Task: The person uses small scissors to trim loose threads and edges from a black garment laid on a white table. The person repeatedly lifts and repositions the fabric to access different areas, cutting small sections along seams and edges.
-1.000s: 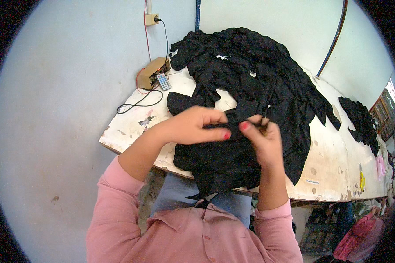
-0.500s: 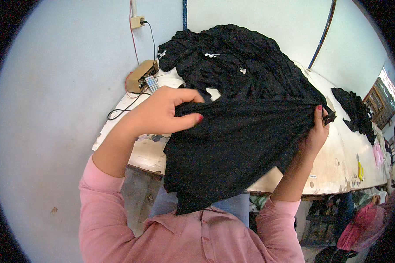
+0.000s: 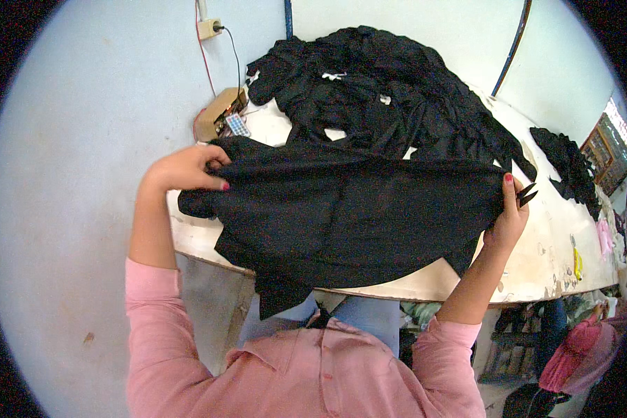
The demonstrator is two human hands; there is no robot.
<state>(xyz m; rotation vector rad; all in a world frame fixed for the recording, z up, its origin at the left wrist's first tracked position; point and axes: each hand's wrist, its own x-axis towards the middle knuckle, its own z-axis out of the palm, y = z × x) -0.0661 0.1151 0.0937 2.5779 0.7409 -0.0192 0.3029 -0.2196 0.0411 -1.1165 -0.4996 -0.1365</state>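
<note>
A black garment piece (image 3: pixel 355 216) is stretched between my two hands above the table's front edge, its lower part hanging toward my lap. At its left end my left hand (image 3: pixel 188 171) pinches the cloth between thumb and curled fingers. My right hand (image 3: pixel 510 219) grips the upper right corner, thumb on top. From behind those right fingers stick out two dark pointed blades of what look like thread snips (image 3: pixel 528 194); the rest of them is hidden. Just beyond the held cloth lies a large heap of black garments (image 3: pixel 376 90) with a few small white tags.
The worn white table (image 3: pixel 536 258) curves off to the right, bearing a smaller black cloth pile (image 3: pixel 568 167) and a yellow-handled tool (image 3: pixel 577 265). At left are an open box with wiring (image 3: pixel 219 115), a remote control (image 3: pixel 237 125) and a wall socket (image 3: pixel 209 28). A person in pink (image 3: pixel 578 348) is at lower right.
My left hand has moved left along the cloth, and the garment is now spread wider and flatter. The right hand stays at its corner; the blades show more clearly.
</note>
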